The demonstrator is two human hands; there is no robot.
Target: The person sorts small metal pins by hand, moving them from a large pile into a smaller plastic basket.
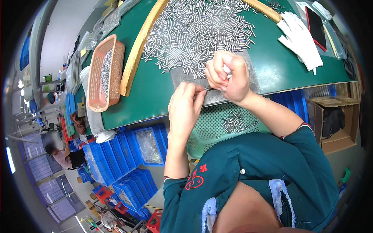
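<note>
My left hand (182, 108) pinches a small metal pin (206, 89) between thumb and fingertips at the table's near edge. Close beside it, my right hand (230, 76) is closed around a small white object (227, 70), mostly hidden by the fingers; its kind does not show. The right fingertips come right up to the pin, and whether they touch it is unclear. Under both hands lies a grey metal plate (248, 73). Beyond them a wide heap of short metal pins (194, 35) spreads over the green tabletop (134, 103).
A green perforated basket (202, 136) with pins sits below the edge, against my body. Wooden strips (140, 50) flank the heap. An orange basket (118, 73) of pins stands left; white gloves (299, 40) and a phone (316, 29) lie right. Blue bins (120, 151) are stacked lower left.
</note>
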